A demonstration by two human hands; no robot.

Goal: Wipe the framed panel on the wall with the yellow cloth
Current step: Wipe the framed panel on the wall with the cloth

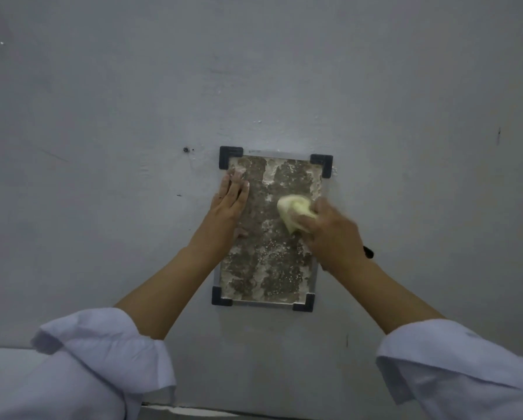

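Observation:
A framed panel [269, 265] hangs on the grey wall, its surface mottled brown with pale patches and a black bracket at each corner. My left hand [228, 204] lies flat with straight fingers against the panel's upper left edge. My right hand [330, 228] grips a bunched yellow cloth [292, 212] and presses it on the panel's upper right part. The right hand is blurred.
The grey wall [133, 116] fills the view, with a small dark screw [186, 149] left of the panel. A dark band [368, 252] sits at my right wrist. A pale ledge [8, 356] shows at the lower left.

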